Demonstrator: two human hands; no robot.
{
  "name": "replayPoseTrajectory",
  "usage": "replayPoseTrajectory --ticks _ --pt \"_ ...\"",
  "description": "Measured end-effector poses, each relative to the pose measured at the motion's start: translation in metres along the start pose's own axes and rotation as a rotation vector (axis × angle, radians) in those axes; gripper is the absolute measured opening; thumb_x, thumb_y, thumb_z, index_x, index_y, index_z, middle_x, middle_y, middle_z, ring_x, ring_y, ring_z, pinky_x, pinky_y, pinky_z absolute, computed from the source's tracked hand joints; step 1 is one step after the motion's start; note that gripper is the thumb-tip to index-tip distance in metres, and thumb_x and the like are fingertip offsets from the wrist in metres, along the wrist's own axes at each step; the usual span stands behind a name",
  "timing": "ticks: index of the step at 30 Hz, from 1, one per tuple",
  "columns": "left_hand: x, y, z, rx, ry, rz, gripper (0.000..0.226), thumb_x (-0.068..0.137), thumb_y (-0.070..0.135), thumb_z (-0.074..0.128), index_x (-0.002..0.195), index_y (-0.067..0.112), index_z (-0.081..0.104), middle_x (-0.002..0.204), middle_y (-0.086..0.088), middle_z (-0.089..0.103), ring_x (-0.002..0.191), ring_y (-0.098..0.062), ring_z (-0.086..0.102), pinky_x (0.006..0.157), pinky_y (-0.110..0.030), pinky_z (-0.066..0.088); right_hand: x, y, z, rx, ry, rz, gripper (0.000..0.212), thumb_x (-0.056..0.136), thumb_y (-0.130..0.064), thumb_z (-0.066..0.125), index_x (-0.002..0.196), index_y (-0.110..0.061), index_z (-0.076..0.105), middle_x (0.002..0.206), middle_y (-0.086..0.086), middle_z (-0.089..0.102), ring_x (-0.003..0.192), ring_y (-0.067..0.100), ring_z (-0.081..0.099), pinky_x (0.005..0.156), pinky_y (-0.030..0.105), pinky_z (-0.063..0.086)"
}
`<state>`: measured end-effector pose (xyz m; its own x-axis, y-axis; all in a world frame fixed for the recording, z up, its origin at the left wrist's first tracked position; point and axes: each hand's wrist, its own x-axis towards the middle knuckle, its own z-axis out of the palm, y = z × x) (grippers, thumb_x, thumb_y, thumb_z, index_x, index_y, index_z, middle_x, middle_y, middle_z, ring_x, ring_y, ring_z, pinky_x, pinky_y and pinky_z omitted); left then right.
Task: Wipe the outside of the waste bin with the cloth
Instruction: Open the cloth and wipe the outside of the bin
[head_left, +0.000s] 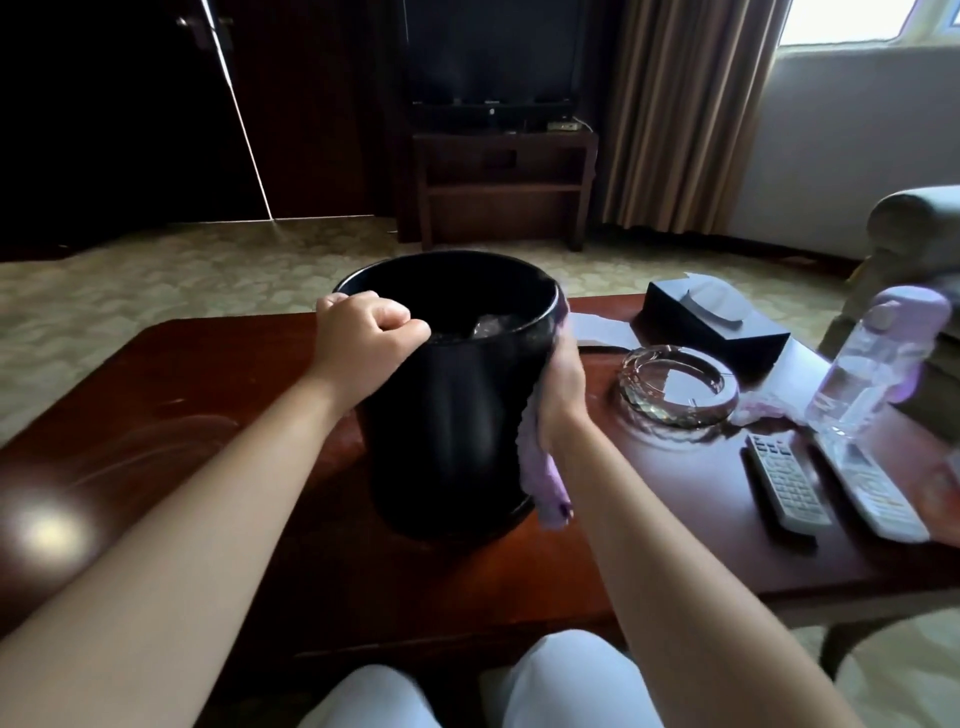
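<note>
A black round waste bin (447, 410) stands upright on the dark red wooden table (182, 415), in the middle of the head view. My left hand (363, 338) grips its near left rim, fingers curled over the edge. My right hand (561, 389) presses a lilac cloth (540, 467) against the bin's right outer wall. The cloth hangs down below my wrist towards the bin's base. Something crumpled lies inside the bin.
To the right on the table are a glass ashtray (680, 387), a black tissue box (717, 317), a clear bottle with a lilac cap (872, 364) and two remote controls (784, 488). An armchair (914, 234) stands at the far right. My knees are below the table's near edge.
</note>
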<state>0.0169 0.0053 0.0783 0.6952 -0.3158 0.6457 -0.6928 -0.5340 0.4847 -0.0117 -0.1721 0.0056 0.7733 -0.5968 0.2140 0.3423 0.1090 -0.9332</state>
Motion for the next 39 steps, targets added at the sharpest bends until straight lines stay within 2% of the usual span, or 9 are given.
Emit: replayPoseTrajectory --ticks 4,7,11,15,20,24,28,36,39 --pt "0.000 -0.004 -0.003 -0.008 0.002 0.030 0.035 0.065 0.028 0.049 0.042 0.018 0.024 0.042 0.009 0.039 0.051 0.000 0.042 0.073 -0.031 0.026 -0.060 0.054 -0.006 -0.007 0.201 0.398 0.066 0.087 -0.061 0.033 0.132 -0.015 0.049 0.143 0.006 0.045 0.121 0.014 0.047 0.107 0.036 0.035" --pt "-0.001 -0.006 -0.002 -0.019 0.007 0.038 0.037 0.064 0.033 0.048 0.041 0.020 0.023 0.040 0.010 0.039 0.051 0.001 0.042 0.073 -0.032 0.026 -0.090 0.038 0.015 -0.204 0.160 0.060 0.053 0.102 -0.036 0.029 0.150 -0.025 0.010 0.150 -0.023 -0.003 0.140 -0.003 0.000 0.118 0.028 -0.001" --pt "0.000 -0.009 -0.004 -0.060 -0.005 0.048 0.035 0.059 0.044 0.042 0.040 0.022 0.025 0.042 0.011 0.041 0.050 0.002 0.041 0.068 -0.029 0.026 -0.064 -0.009 0.033 -0.409 0.107 -0.351 0.051 0.097 -0.036 0.022 0.144 -0.028 0.002 0.144 -0.025 -0.008 0.135 -0.010 -0.011 0.113 0.016 -0.011" --pt "-0.002 -0.006 0.000 -0.071 0.011 0.045 0.035 0.063 0.036 0.048 0.041 0.020 0.026 0.041 0.010 0.039 0.051 0.003 0.042 0.070 -0.031 0.027 -0.034 -0.001 0.021 -0.142 0.224 -0.111 0.061 0.092 -0.050 0.027 0.148 -0.027 0.022 0.155 -0.011 0.016 0.143 0.002 0.011 0.120 0.033 0.007" --pt "-0.002 -0.006 -0.003 -0.066 0.028 0.066 0.033 0.060 0.043 0.041 0.041 0.021 0.025 0.041 0.013 0.040 0.051 0.002 0.042 0.068 -0.027 0.027 -0.092 0.014 0.041 -0.659 0.061 -0.234 0.054 0.092 -0.043 0.005 0.138 -0.024 -0.015 0.142 -0.015 -0.030 0.134 0.000 -0.027 0.111 0.022 -0.022" --pt "-0.001 -0.006 -0.004 -0.070 0.016 0.031 0.034 0.060 0.041 0.044 0.040 0.020 0.026 0.040 0.011 0.039 0.051 0.002 0.042 0.074 -0.033 0.027 -0.073 -0.007 0.051 -0.486 0.205 -0.146 0.052 0.098 -0.042 0.008 0.146 -0.026 -0.007 0.153 -0.012 -0.015 0.137 -0.004 -0.017 0.115 0.028 -0.015" --pt "-0.001 -0.006 -0.003 -0.064 0.024 0.054 0.033 0.059 0.043 0.040 0.040 0.021 0.025 0.040 0.012 0.040 0.049 0.003 0.041 0.072 -0.035 0.026 -0.097 0.006 0.059 -0.725 0.190 -0.506 0.061 0.094 -0.038 0.020 0.147 -0.036 -0.009 0.151 0.000 -0.014 0.141 0.007 -0.020 0.114 0.032 -0.013" --pt "0.000 -0.005 -0.003 -0.041 0.010 0.040 0.035 0.061 0.040 0.044 0.041 0.019 0.026 0.041 0.011 0.041 0.051 0.003 0.043 0.076 -0.033 0.027 -0.098 0.008 0.060 -0.733 0.139 -0.566 0.058 0.094 -0.041 0.020 0.146 -0.043 -0.006 0.151 -0.007 -0.020 0.139 0.004 -0.026 0.114 0.033 -0.017" --pt "-0.001 -0.003 -0.005 -0.042 -0.008 0.043 0.035 0.058 0.046 0.038 0.041 0.020 0.022 0.041 0.011 0.040 0.052 0.003 0.043 0.079 -0.033 0.027 -0.078 0.014 0.045 -0.466 0.312 -0.312 0.056 0.096 -0.043 0.021 0.148 -0.033 0.004 0.153 -0.016 -0.004 0.141 -0.003 -0.010 0.117 0.027 -0.006"
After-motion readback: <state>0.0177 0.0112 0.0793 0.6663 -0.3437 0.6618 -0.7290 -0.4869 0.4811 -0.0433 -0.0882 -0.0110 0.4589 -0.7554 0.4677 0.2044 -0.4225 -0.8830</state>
